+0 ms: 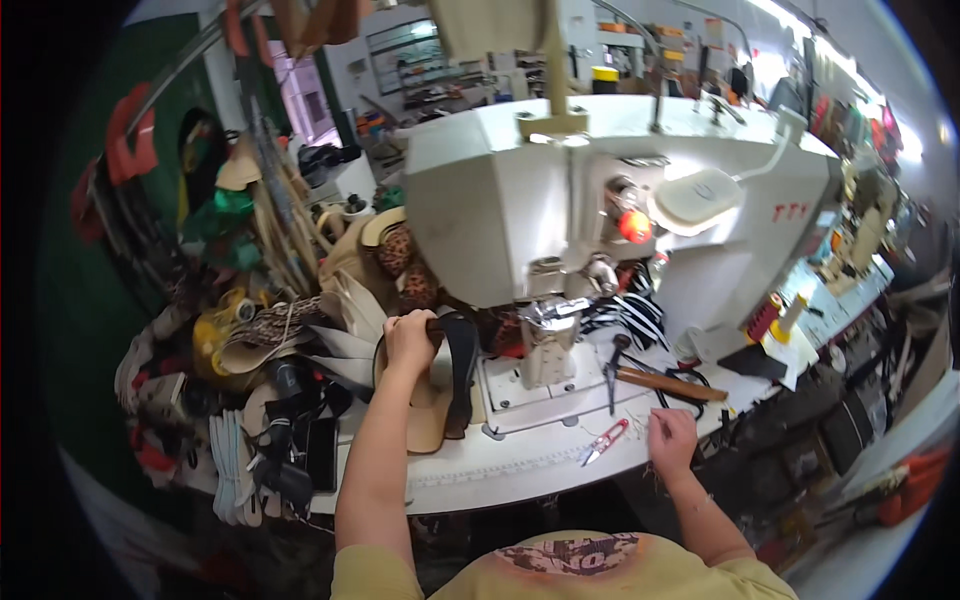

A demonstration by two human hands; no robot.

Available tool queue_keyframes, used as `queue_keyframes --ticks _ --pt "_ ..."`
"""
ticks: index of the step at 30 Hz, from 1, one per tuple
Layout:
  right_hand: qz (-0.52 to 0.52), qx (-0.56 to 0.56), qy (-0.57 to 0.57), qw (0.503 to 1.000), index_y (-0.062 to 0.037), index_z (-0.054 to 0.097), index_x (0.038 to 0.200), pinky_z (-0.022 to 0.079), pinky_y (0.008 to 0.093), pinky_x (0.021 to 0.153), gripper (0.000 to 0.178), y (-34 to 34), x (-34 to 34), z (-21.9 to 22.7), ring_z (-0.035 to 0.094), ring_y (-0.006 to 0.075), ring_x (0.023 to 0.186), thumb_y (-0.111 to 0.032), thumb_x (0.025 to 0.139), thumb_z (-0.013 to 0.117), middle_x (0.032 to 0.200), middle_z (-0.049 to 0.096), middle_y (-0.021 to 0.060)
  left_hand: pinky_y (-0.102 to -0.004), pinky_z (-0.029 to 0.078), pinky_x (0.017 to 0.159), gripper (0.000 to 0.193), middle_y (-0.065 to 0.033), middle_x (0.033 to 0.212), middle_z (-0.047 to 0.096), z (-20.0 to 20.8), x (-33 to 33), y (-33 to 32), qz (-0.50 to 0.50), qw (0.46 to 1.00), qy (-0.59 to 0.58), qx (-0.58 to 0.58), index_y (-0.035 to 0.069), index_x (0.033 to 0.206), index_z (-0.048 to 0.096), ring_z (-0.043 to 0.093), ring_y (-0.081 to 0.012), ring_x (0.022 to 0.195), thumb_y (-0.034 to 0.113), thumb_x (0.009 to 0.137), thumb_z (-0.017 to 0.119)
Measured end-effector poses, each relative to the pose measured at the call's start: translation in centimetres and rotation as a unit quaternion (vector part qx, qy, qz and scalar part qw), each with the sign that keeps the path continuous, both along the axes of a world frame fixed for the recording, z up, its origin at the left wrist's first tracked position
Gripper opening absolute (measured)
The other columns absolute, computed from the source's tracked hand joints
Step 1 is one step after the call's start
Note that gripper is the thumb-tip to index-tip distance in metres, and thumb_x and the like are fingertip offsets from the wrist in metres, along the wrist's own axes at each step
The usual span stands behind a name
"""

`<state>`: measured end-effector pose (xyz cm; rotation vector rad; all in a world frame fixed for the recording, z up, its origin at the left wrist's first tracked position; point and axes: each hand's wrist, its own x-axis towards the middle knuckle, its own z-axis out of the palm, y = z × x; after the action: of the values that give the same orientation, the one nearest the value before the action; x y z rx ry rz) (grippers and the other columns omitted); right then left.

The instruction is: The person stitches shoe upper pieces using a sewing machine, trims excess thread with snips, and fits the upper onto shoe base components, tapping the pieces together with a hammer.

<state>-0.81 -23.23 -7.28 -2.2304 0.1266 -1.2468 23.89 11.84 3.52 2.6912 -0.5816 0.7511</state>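
My left hand (410, 343) is closed on the upper end of a black-and-tan curved piece (460, 375), which looks like a shoe part. Its tan lower end (428, 425) rests on the white table, left of the sewing machine (485, 215). My right hand (672, 440) is curled closed at the table's front edge; whatever its fingers hold, if anything, is hidden. Close by on its left lie red-handled thread snips (606, 442) with the blades toward me. Behind them are a dark hammer-like tool (614, 372) and a brown wooden strip (672, 383).
A ruler strip (500, 468) runs along the front of the table. Soles, straps and cut pieces crowd the left, with a bundle of white strips (232, 465) and a dark phone-like slab (320, 455). Striped fabric (635, 322) lies behind the needle area; thread cones (790, 318) stand right.
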Motion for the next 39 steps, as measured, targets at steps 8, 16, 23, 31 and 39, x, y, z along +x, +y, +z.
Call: queue_keyframes --ticks 8,16,23,31,39 --pt "0.535 0.552 0.225 0.599 -0.0043 0.026 0.142 0.032 0.0354 0.106 0.058 10.7 6.6 2.7 0.044 0.022 0.124 -0.03 0.095 0.048 0.138 0.041 0.0113 -0.0524 0.032 0.098 0.019 0.0015 0.101 0.059 5.2 -14.2 -2.7 -0.223 0.952 -0.189 0.091 0.017 0.094 0.061 0.052 -0.0196 0.111 0.015 0.077 0.054" --pt "0.56 0.694 0.234 0.386 -0.0032 0.043 0.132 0.037 0.0441 0.103 0.049 11.1 5.6 4.8 0.05 0.0254 0.119 -0.024 0.09 0.056 0.129 0.052 0.0119 -0.049 0.015 0.111 0.077 -0.0144 0.139 0.037 0.2 -14.4 2.3 -0.205 0.963 -0.055 -0.167 0.006 0.133 0.041 0.028 -0.0336 0.135 0.031 0.07 0.077" --pt "0.541 0.692 0.167 0.448 -0.0023 0.052 0.123 0.04 0.0578 0.093 0.046 5.5 0.4 6.1 0.063 0.0327 0.089 -0.032 0.088 0.054 0.111 0.063 0.0158 -0.0323 0.039 0.092 0.036 -0.0056 0.108 0.056 -10.1 -1.0 15.6 -0.084 0.468 0.055 -0.878 0.001 0.122 0.051 0.052 -0.0168 0.099 0.021 0.092 0.047" --pt "0.46 0.651 0.042 0.602 -0.0034 0.054 0.12 0.043 0.0486 0.085 0.051 2.8 -6.0 8.6 0.061 0.0263 0.074 -0.042 0.087 0.053 0.097 0.066 0.0118 -0.0466 0.047 0.08 0.016 -0.024 0.089 0.062 -6.2 6.2 11.0 0.113 0.978 0.014 -0.177 -0.002 0.084 0.062 0.058 -0.0406 0.086 0.008 0.079 0.05" --pt "0.405 0.681 -0.047 0.608 -0.0011 0.048 0.127 0.05 0.0497 0.084 0.055 4.0 -12.2 6.9 0.065 0.0334 0.089 -0.04 0.088 0.053 0.111 0.063 0.0165 -0.0283 0.047 0.067 0.017 -0.002 0.077 0.06 -7.5 13.4 12.4 -0.092 0.714 0.372 -0.586 0.007 0.085 0.058 0.058 -0.0155 0.071 0.022 0.087 0.049"
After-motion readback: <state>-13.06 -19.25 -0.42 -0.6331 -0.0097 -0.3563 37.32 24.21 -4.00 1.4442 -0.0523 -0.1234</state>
